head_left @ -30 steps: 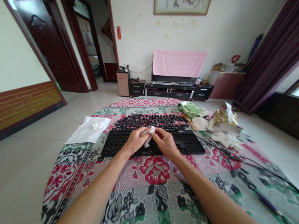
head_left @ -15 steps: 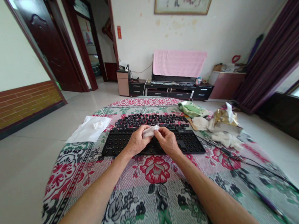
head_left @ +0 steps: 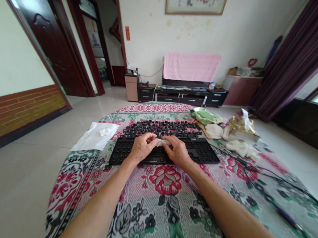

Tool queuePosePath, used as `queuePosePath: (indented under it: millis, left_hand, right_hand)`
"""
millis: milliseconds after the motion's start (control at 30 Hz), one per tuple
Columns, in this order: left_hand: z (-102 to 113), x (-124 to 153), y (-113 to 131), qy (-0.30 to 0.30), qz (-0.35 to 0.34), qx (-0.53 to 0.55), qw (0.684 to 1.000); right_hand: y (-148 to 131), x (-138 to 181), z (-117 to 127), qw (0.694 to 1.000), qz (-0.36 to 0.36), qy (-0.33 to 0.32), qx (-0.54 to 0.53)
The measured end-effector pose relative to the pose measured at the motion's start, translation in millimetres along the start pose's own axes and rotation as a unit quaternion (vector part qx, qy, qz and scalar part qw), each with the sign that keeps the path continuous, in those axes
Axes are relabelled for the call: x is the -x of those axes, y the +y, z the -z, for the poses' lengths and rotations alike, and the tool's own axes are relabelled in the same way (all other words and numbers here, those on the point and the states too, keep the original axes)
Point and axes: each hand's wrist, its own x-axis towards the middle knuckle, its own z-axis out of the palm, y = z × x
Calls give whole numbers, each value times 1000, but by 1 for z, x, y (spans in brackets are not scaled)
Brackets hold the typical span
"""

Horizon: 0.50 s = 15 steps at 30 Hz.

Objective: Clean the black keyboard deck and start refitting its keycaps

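In the head view, your left hand (head_left: 142, 149) and your right hand (head_left: 178, 151) are above the black keyboard (head_left: 202, 150), which lies on the surface (head_left: 171, 214). The grip of each hand is nearly closed, and both pinch one white tissue (head_left: 163, 142) between them. Loose keycaps (head_left: 159, 127) are spread behind the keyboard; a white sheet (head_left: 88, 140) lies to the left.

Left forearm (head_left: 99, 206), lower left of frame: bare, tapering towards the wrist. Right forearm (head_left: 221, 201), lower right: bare, similarly tapered. Left hand (head_left: 142, 148) and right hand (head_left: 178, 151), centre: bare; nails too small to assess.
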Motion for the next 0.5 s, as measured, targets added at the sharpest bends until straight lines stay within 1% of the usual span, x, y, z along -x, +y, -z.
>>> queuePosePath:
  millis: [67,100,167,200,233,300,367,433,500]
  left_hand:
    - [12,-3,-8,57,-18,-96,994]
    - [19,-5,-12,92,-21,-154,984]
    - [32,-6,-22,147,12,-251,957]
    - [38,-6,-26,170,42,-294,940]
    - [43,-6,-30,179,75,-329,924]
    - [50,-4,-35,181,136,-381,897]
    - [53,-1,-37,167,183,-405,880]
    - [53,1,-37,151,216,-408,874]
    - [52,2,-36,136,239,-398,875]
  right_hand:
    - [7,0,3,999,-6,3,36]
    - [11,0,4,999,-9,1,49]
    - [16,0,7,998,-10,-2,63]
    - [18,0,7,998,-8,-4,68]
    - [19,0,8,997,-4,-8,72]
    - [19,0,7,997,3,-17,80]
    - [18,0,7,996,7,-23,84]
    - [17,0,7,996,8,-22,84]
    - [17,1,7,996,9,-21,83]
